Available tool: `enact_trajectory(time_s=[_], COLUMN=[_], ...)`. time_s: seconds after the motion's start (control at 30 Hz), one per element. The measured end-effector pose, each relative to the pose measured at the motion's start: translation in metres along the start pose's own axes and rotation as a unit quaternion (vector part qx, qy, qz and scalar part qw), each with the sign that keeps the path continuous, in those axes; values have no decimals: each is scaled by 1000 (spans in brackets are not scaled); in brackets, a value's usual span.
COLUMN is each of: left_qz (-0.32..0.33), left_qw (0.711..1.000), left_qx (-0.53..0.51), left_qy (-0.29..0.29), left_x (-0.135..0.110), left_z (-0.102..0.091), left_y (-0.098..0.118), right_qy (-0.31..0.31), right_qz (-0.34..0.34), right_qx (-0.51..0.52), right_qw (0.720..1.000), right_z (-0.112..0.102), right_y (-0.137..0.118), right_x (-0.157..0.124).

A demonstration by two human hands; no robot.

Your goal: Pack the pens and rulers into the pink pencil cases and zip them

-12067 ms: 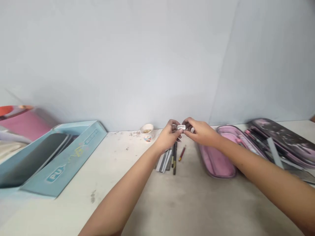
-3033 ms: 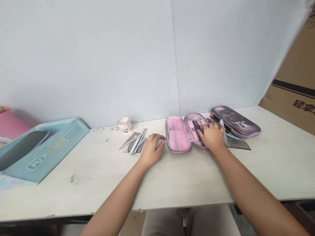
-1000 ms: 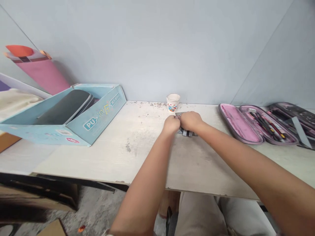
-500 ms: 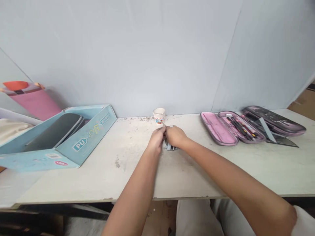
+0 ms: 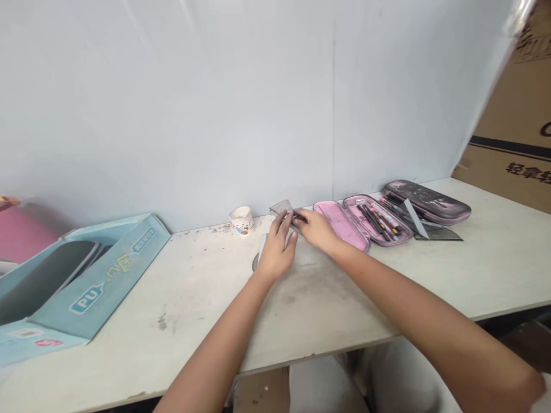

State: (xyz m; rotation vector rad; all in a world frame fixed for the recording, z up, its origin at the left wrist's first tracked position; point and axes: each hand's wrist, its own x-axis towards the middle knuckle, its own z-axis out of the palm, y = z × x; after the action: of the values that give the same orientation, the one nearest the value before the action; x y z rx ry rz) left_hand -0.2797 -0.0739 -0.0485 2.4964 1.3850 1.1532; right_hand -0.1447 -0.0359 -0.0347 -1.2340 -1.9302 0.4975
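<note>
A thin, see-through grey plastic piece (image 5: 280,205) sticks out past the fingertips at the middle of the table. My right hand (image 5: 317,229) has its fingers closed on this piece from the right. My left hand (image 5: 276,249) lies beside it with fingers stretched forward and the thumb apart; its fingertips reach the piece's near side. Under the left hand's outer edge shows a flat grey item (image 5: 255,261), mostly covered, its kind unclear. A small paper cup (image 5: 242,222) with a coloured print stands just left of the hands, near the wall.
Right of my hands lies an opened pink pencil case (image 5: 340,225) with several pens (image 5: 379,221). Behind it are a dark, shiny case (image 5: 430,201) and a dark triangular set square (image 5: 443,233). A light-blue box (image 5: 99,287) holding a grey case (image 5: 51,275) is at left. Cardboard boxes (image 5: 512,132) stand far right.
My view has turned to the right. My hands, close together over a small grey item before, are now further apart, nearer the pink case, with the clear plastic piece showing at the fingertips.
</note>
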Motion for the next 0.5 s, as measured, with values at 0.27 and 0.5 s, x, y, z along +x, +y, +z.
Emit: enact_trajectory(time_s=[0.27, 0.5], left_qz=[25, -14], left_qw=[992, 965], left_qx=[38, 132], left_qy=[-115, -226], left_x=[49, 55], left_z=[68, 91], left_y=[51, 49], right_qy=[102, -15], right_qz=[62, 71], right_qx=[-28, -217], right_qw=[992, 973], right_z=[-50, -48], right_y=[73, 90], right_x=[-29, -37])
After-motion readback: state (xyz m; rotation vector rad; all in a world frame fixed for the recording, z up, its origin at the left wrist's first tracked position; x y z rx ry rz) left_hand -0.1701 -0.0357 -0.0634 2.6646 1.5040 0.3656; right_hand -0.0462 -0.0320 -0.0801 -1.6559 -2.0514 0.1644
